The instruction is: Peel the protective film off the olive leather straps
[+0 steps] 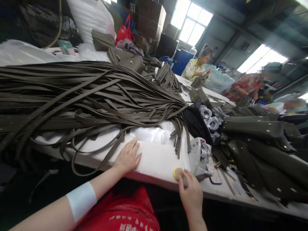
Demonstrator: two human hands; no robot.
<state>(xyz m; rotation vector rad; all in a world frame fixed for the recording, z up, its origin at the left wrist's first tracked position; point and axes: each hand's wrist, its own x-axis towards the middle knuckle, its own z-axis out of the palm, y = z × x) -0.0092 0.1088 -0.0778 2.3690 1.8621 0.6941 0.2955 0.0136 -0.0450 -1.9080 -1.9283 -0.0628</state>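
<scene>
My left hand [128,156] lies on the white tabletop [156,160] near its front edge, fingers stretched out and holding nothing. Beside it hang the loose ends of dark olive straps [113,106], heaped in a long bundle. At the table's edge my right hand [192,191] has its fingers closed on a small round roll with a yellow rim [177,173], perhaps tape; the fingers cover part of it. Just past that hand stands a printed plastic bag [197,157] with clear wrapping in it. A phone in a patterned case [213,171] lies to its right.
Olive bags [267,157] with metal studs pile up on the right, beside rolls of clear plastic [213,123] in a black bag. At the back sit an olive bag [126,60] and a red bag [125,32]. A co-worker [196,67] handles pieces across the table.
</scene>
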